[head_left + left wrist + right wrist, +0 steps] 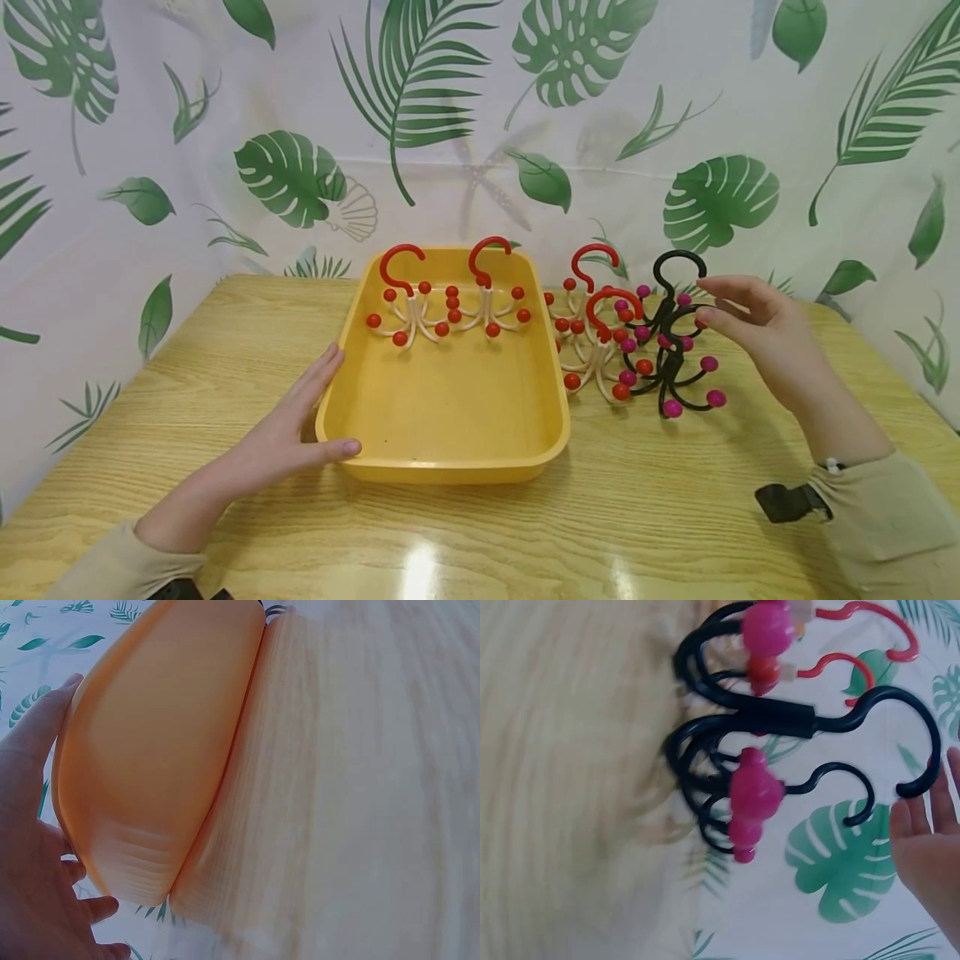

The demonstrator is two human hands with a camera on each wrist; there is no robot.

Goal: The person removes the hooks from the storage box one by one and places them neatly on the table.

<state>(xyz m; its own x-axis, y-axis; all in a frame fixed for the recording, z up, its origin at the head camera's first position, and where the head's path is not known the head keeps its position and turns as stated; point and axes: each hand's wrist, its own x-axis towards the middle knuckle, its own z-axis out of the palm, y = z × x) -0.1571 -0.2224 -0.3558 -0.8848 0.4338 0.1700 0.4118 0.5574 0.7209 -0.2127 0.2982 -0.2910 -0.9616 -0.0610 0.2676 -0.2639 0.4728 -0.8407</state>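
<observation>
At the lower left of the frame, our left hand (277, 437) lies against the yellow tray (450, 464), thumb spread wide from the fingers, touching the rim at its near-left corner. Light, even pressure here should serve best; pushing hard could skid the tray across the wooden table (675, 517).

In the tray's upper half stand the left red-hooked rack (411, 310) and the right red-hooked rack (487, 307), upright, their balls close together. The bare floor of the tray lies below them, toward the lower centre of the picture.

Right of centre, outside the tray, the rear red rack (577, 265) and the front red rack (604, 333) crowd together, and their legs look easy to snag.

Farther right stand the rear black rack (665, 310) and the front black rack (670, 367), with pink balls. Our right hand (772, 342) is at the front one's hook, thumb and fingers narrowly parted; we cannot tell whether they touch it. We would do well to pinch the curve firmly and raise it straight up, so the curved arms clear their neighbours without dragging them.
</observation>
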